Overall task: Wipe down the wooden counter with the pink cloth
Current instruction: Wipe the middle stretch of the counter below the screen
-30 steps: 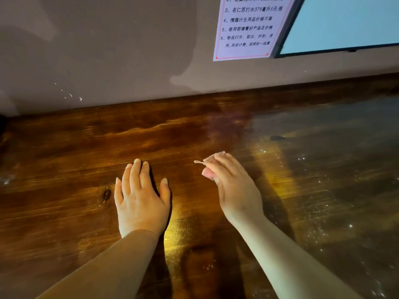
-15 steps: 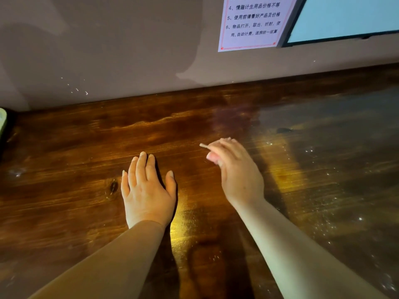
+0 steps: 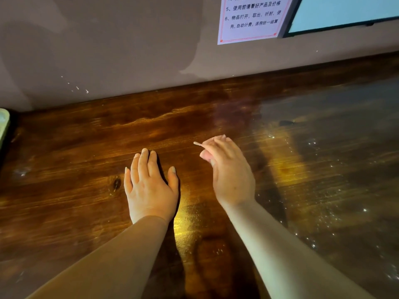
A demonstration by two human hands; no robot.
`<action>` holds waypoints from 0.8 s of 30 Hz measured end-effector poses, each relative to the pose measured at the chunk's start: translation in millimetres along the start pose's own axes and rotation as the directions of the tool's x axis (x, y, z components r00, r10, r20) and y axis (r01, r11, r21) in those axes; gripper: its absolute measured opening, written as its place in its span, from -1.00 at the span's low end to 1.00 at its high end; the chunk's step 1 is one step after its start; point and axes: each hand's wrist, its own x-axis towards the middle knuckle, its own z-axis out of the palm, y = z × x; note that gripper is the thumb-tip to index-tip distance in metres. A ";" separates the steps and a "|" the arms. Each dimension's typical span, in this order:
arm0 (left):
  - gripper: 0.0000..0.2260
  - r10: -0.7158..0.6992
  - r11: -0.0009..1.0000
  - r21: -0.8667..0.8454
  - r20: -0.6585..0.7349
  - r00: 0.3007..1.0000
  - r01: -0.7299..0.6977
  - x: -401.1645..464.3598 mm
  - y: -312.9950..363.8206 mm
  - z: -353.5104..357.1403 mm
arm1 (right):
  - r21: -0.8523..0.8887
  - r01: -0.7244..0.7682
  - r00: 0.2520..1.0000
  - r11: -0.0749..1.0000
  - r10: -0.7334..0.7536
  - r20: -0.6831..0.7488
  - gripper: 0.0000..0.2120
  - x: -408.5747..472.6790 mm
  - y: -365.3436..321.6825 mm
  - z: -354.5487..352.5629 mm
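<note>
Head view: glossy wooden counter [image 3: 216,117] (speckled right) meets wall [image 3: 108,50].

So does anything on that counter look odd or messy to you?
Yes. The right side of the wooden counter is dotted with glinting specks, maybe water droplets or dust. No pink cloth shows; the right hand pinches only a thin, pale sliver I can't identify. The left hand lies flat.

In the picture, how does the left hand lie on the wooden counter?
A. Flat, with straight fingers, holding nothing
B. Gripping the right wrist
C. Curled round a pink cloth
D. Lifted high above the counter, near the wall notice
A: the left hand lies palm-down on the wooden counter with its fingers straight and nothing in it, apart from the right hand.
</note>
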 end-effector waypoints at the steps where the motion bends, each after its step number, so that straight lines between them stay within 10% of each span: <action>1: -0.44 0.002 1.000 0.000 -0.004 1.000 -0.002 -0.3 -0.2 0.0 | 0.006 0.006 1.000 1.000 -0.006 0.023 -0.64 -12.5 -3.9 5.5; 12: -0.45 0.005 1.000 -0.003 -0.010 1.000 -0.005 0.1 -0.9 0.7 | -0.005 -0.044 0.999 0.999 0.044 -0.018 -0.63 -11.6 4.3 1.5; 18: -0.45 0.009 1.000 -0.006 -0.019 1.000 -0.009 0.0 0.7 0.1 | 0.044 0.191 0.981 0.981 -0.189 -0.044 -0.67 -59.4 9.9 -0.1; 24: -0.44 0.017 1.000 -0.001 -0.014 1.000 -0.017 0.3 -1.2 0.6 | -0.005 -0.088 0.994 0.996 0.087 -0.060 -0.67 -11.7 25.4 -16.2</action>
